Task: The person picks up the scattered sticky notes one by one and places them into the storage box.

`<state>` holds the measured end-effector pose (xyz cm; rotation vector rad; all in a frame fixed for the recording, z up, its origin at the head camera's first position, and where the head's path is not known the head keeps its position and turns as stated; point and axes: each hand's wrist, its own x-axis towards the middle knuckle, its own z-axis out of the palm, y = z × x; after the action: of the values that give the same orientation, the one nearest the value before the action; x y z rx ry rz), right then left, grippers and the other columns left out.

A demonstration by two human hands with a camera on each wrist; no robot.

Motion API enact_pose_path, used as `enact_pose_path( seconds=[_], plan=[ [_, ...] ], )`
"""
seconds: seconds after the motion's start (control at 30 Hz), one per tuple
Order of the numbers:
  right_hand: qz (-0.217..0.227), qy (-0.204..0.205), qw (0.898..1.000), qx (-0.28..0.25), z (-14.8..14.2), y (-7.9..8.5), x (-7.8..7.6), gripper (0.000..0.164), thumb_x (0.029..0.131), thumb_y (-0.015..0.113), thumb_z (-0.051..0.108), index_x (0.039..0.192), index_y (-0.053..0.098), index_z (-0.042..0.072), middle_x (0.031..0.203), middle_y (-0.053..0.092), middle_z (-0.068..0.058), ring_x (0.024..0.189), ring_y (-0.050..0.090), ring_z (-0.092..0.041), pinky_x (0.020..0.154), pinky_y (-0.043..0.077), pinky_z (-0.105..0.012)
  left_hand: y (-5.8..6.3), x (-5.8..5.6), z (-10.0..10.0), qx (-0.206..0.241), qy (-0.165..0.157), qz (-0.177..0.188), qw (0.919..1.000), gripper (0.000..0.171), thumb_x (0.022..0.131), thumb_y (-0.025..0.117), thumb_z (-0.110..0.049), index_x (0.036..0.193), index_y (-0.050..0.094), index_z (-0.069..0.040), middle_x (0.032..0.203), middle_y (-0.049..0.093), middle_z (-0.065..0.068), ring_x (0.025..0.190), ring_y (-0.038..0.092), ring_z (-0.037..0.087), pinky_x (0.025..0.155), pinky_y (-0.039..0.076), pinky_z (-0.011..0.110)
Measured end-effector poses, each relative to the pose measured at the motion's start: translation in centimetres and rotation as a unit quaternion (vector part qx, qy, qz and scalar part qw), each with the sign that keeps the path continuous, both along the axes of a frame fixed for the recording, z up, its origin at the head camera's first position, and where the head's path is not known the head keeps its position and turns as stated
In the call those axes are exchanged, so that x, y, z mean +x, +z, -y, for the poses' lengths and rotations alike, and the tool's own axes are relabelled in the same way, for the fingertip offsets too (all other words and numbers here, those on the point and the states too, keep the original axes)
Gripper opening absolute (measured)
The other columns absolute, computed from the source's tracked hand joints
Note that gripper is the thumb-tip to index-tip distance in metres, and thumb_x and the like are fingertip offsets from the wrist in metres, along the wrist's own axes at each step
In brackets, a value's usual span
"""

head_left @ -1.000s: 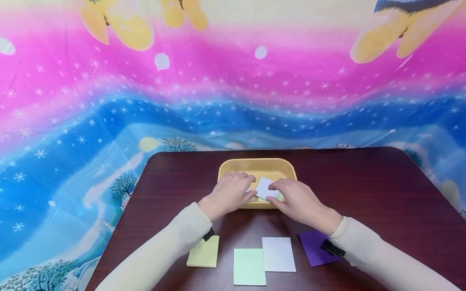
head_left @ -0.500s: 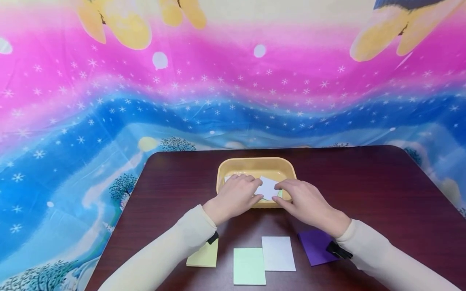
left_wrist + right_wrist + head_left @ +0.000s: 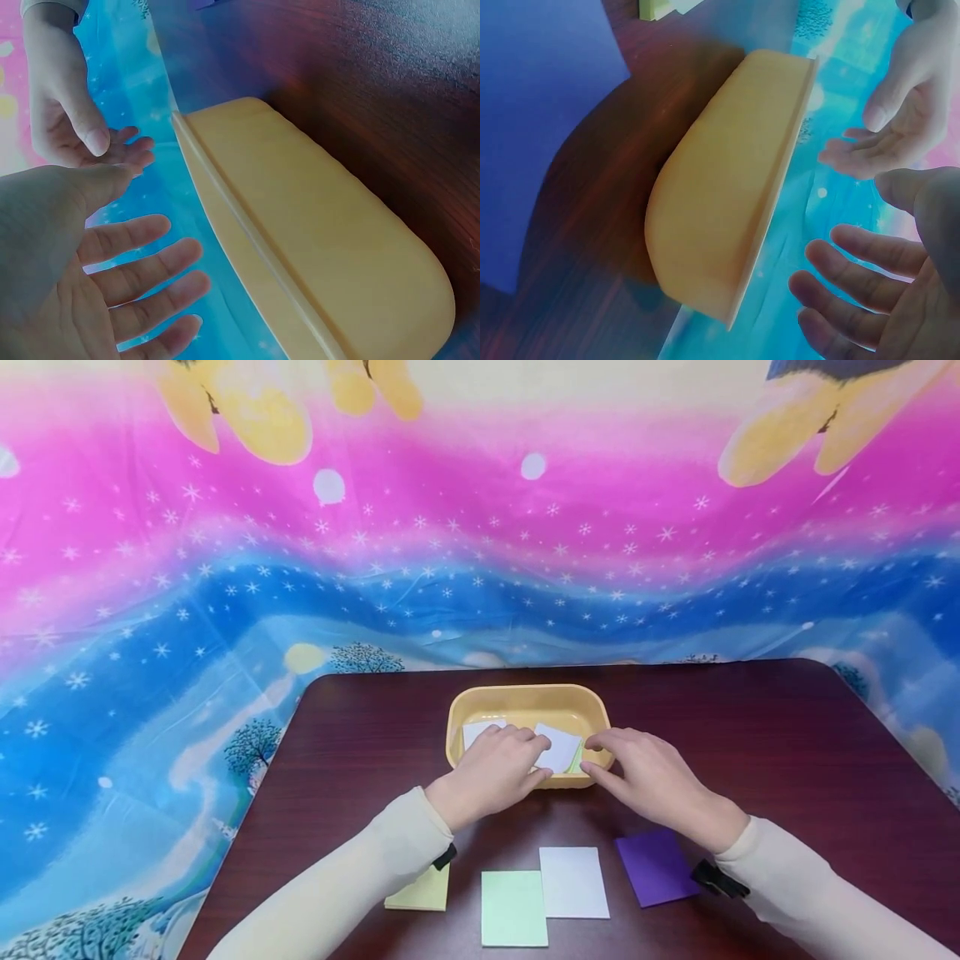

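Both hands hover over a shallow yellow plastic box (image 3: 528,689) near the far edge of the table. Inside lie white paper squares, one at the left (image 3: 480,729) and another toward the right (image 3: 561,748), with a green sheet (image 3: 577,762) peeking out beneath. My left hand (image 3: 498,768) covers part of the papers in the head view, its fingers loosely bent. My right hand (image 3: 656,772) is over the box's right end, thumb and fingers apart. Both wrist views show the left palm (image 3: 97,285) and right palm (image 3: 877,300) holding nothing, above the rim.
On the near side of the dark wooden table (image 3: 787,760) lie yellow (image 3: 418,891), light green (image 3: 514,910), white (image 3: 575,883) and purple (image 3: 656,868) stacks of paper squares. The green and white ones meet. A colourful cloth (image 3: 480,527) hangs behind.
My right hand has drawn away to the right from the white paper. My left hand has shifted slightly right, uncovering the white paper at the box's left side.
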<state>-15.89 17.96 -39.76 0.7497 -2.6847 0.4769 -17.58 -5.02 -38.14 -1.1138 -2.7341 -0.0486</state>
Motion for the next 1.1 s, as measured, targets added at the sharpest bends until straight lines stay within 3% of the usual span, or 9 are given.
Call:
enact_pose_path(
  seconds=[0.47, 0.87, 1.1],
  plan=[
    [-0.006, -0.023, 1.000, 0.002, -2.5, -0.2, 0.6, 0.028, 0.084, 0.064, 0.038, 0.097, 0.069, 0.014, 0.092, 0.068, 0.002, 0.084, 0.062, -0.016, 0.069, 0.050, -0.038, -0.2, 0.5, -1.0, 0.006, -0.017, 0.005, 0.9998, 0.036, 0.089, 0.057, -0.043, 0.113, 0.065, -0.018, 0.102, 0.067, -0.004, 0.092, 0.061, 0.015, 0.074, 0.045, 0.032],
    [0.017, -0.037, 0.999, 0.024, -4.1, -0.8, 1.4, 0.029, 0.084, 0.065, 0.039, 0.097, 0.069, 0.014, 0.094, 0.067, 0.002, 0.088, 0.063, -0.018, 0.071, 0.050, -0.041, -0.4, 1.2, -1.9, 0.001, -0.040, -0.011, 0.9991, 0.033, 0.090, 0.055, -0.045, 0.108, 0.065, -0.019, 0.095, 0.065, -0.006, 0.087, 0.060, 0.014, 0.072, 0.044, 0.030],
    [0.040, -0.037, 0.998, 0.044, -4.7, -1.4, 2.1, 0.034, 0.083, 0.064, 0.045, 0.099, 0.069, 0.015, 0.094, 0.066, 0.004, 0.086, 0.063, -0.016, 0.070, 0.051, -0.041, -0.5, 1.5, -2.4, -0.003, -0.049, -0.013, 0.9987, 0.035, 0.090, 0.054, -0.046, 0.111, 0.064, -0.020, 0.099, 0.065, -0.006, 0.090, 0.060, 0.013, 0.073, 0.043, 0.030]
  ],
)
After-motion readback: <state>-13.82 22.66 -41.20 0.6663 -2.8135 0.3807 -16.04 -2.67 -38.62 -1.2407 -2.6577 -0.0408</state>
